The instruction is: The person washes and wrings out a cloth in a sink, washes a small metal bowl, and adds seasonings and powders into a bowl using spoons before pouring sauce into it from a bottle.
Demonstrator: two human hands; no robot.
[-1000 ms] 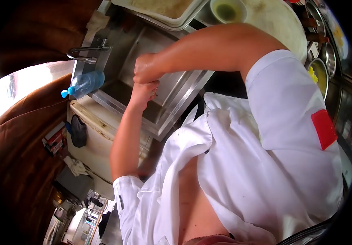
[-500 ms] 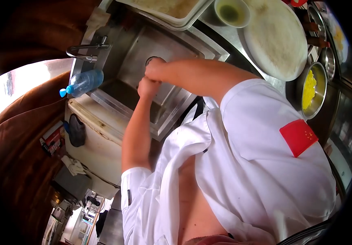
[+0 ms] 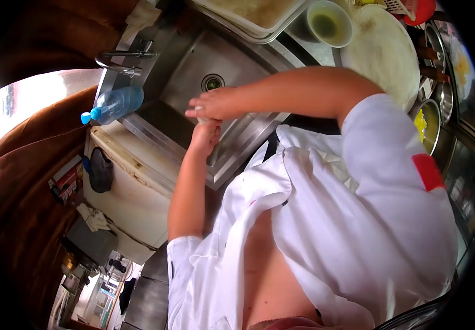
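Over the metal sink (image 3: 190, 71), both hands are held close together, seen from above. Right hand (image 3: 213, 104): fingers stretched out, nearly flat, laid across the top of the left; palm and thumb turned from view. Left hand (image 3: 207, 137): fingers curled in; whether anything is gripped inside cannot be told. A small pale patch (image 3: 201, 117) is seen between the two hands, above the sink; too little of it is shown to say what it is.

Drain (image 3: 213, 82) left uncovered just beyond the right hand, with green bits seen in it. Part of the sink's near side is hidden by hands and forearms. At the sink's left edge, a tap (image 3: 130, 54) is fixed; near it a blue plastic bottle (image 3: 119, 104) is laid on its side, cap pointed outward.

Beyond the sink, a tray (image 3: 270, 37) is cut off by the top edge, its pale contents hard to make out. Beside it a white bowl (image 3: 345, 38) is half filled with greenish liquid. Next to that, a round board (image 3: 386, 66) is partly covered by the right arm. Farther right, a metal bowl (image 3: 435, 137) with yellow food is mostly hidden behind the white sleeve (image 3: 380, 132). Corners are blacked out by the lens.
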